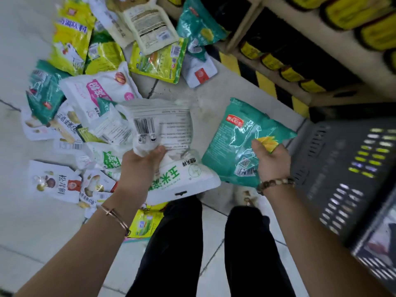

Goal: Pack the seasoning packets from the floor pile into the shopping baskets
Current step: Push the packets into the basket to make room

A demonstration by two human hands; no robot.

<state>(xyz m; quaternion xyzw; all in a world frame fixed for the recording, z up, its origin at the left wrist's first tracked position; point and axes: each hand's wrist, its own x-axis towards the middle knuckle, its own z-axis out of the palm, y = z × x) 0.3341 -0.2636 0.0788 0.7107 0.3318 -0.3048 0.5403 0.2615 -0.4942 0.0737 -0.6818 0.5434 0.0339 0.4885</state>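
My left hand [139, 166] grips a white packet [165, 125] with a barcode on its back, lifted above the floor. Under it lies another white packet with green lettering [184, 179]. My right hand [271, 161] holds a teal packet [235, 146] by its lower edge, just left of the grey shopping basket [334, 168]. A pile of seasoning packets [90, 82], yellow, teal and white, covers the tiled floor to the left and ahead.
A shelf unit with yellow-labelled dark bottles [289, 73] and a black-and-yellow striped base [263, 82] runs along the upper right. My legs in black trousers [177, 243] stand below the hands. A yellow packet [145, 221] lies by my left leg.
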